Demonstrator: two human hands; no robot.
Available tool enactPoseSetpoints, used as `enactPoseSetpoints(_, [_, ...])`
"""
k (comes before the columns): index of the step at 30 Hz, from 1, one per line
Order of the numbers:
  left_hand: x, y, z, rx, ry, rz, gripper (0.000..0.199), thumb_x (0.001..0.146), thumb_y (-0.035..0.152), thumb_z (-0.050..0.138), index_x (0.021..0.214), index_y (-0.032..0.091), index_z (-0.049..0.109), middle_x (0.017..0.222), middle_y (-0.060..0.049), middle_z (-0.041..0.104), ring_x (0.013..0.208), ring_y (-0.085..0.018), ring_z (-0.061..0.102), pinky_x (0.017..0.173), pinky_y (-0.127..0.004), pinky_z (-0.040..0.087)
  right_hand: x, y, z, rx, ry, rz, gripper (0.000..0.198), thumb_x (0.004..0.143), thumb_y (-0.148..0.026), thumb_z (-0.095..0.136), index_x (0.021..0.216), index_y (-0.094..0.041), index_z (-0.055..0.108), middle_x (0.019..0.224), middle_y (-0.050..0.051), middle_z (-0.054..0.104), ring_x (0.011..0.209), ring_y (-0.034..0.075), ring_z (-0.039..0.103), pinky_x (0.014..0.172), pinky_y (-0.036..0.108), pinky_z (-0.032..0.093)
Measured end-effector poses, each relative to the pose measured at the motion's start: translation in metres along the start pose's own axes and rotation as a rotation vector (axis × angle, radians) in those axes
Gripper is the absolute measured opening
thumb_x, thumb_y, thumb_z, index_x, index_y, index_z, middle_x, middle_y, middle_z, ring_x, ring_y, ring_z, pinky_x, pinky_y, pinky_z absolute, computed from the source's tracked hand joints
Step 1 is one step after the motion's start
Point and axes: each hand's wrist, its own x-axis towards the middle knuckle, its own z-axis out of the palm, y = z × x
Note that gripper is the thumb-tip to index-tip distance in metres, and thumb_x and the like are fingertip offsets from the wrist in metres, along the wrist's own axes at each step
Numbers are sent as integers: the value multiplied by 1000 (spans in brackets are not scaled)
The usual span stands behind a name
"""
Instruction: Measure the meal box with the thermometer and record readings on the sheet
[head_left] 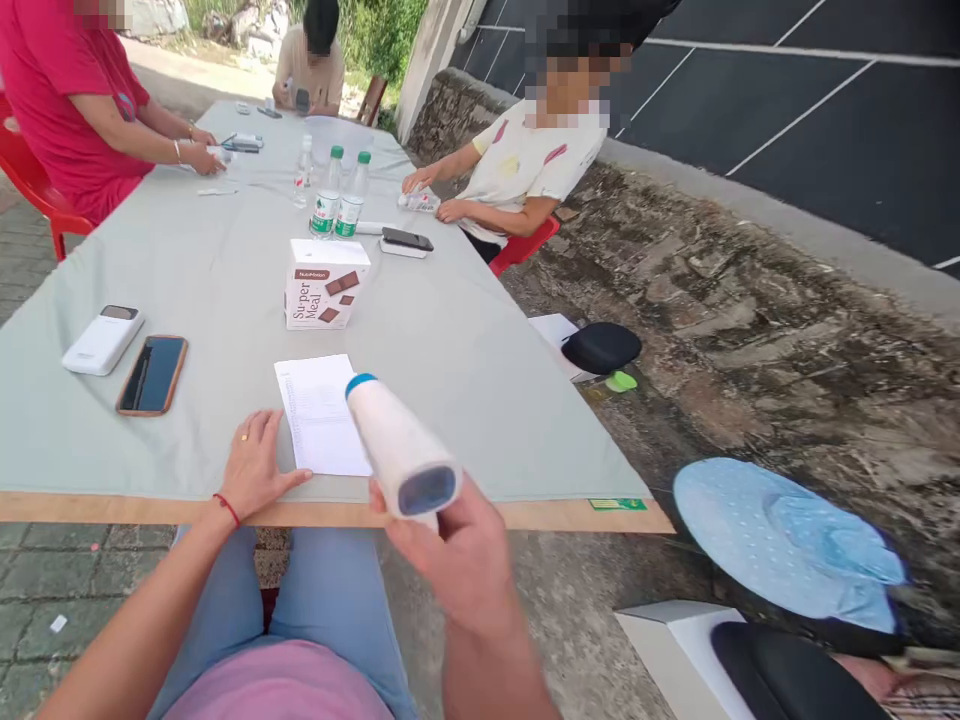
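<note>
My right hand is wrapped round the handle of a white infrared thermometer, lifted above the table's near edge. Its blue-ringed front end points away from me, and its dark display faces back toward me. On the table lies my left hand, flat with fingers spread, its fingers beside the left edge of a printed paper sheet. The thermometer covers the sheet's right side. Just beyond the paper stands a white "Super Meal" box with chocolate pictures.
Left on the table are a white power bank and a phone. Water bottles and another phone sit farther off. Several people sit around. A blue sun hat and a white box are at lower right.
</note>
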Motion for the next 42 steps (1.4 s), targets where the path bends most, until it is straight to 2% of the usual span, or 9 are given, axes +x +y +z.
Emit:
enactPoseSetpoints(4, [-1,12,1,143,-44,-9,85,71,55,74,139,14,44,136,-21,47,129,-38,42,111,-54,32,68,76,-46,-468,385,122,50,67,-40,67,111,-18,63,107,10,68,94,26,60,85,40,47])
enactPoseSetpoints(7, [-3,18,0,154,-96,-11,76,71,53,76,136,21,52,139,-19,45,132,-38,39,112,-54,28,93,120,-81,-893,357,264,51,70,-37,61,117,-17,61,116,13,65,104,29,58,90,42,43])
enactPoseSetpoints(10, [-5,22,2,125,-134,-11,65,71,56,74,127,26,61,144,-18,42,137,-39,34,113,-56,23,94,136,-97,-1158,265,180,48,74,-37,59,117,-16,62,121,17,61,112,32,54,91,42,41])
enactPoseSetpoints(14, [-8,25,9,118,-159,-2,68,72,63,70,129,27,61,149,-18,38,141,-40,28,113,-60,19,91,138,-74,-1199,215,-4,39,84,-40,52,112,-15,62,119,17,61,106,29,56,87,39,41])
enactPoseSetpoints(18, [-9,24,12,129,-149,1,68,75,64,67,133,29,58,152,-16,36,142,-40,26,113,-62,16,101,134,-29,-1223,31,157,38,85,-37,55,117,-16,58,91,7,68,85,24,63,76,32,42])
enactPoseSetpoints(24, [-8,24,13,153,-184,-7,71,75,65,64,136,29,55,151,-16,37,143,-40,25,113,-63,14,111,126,-15,-1320,-1,256,46,88,-24,45,132,-12,50,108,13,65,98,27,62,81,34,43])
enactPoseSetpoints(28, [-7,23,11,162,-192,-14,70,76,65,63,136,30,54,152,-16,36,143,-39,24,113,-63,14,112,128,-30,-1165,-25,165,52,83,-23,41,133,-15,53,97,9,66,93,25,60,84,36,44])
enactPoseSetpoints(37, [-6,24,5,218,-227,-1,74,76,66,62,139,29,51,153,-17,34,143,-39,25,112,-64,14,81,113,-25,-104,125,-266,45,77,-37,62,119,-21,54,79,-2,56,71,14,58,71,31,50])
enactPoseSetpoints(42, [-6,22,-5,195,-225,-3,58,90,52,49,142,27,46,153,-14,35,143,-35,26,114,-59,18,67,108,0,189,173,-231,27,86,-47,54,95,-22,59,64,-6,48,56,11,53,62,29,48])
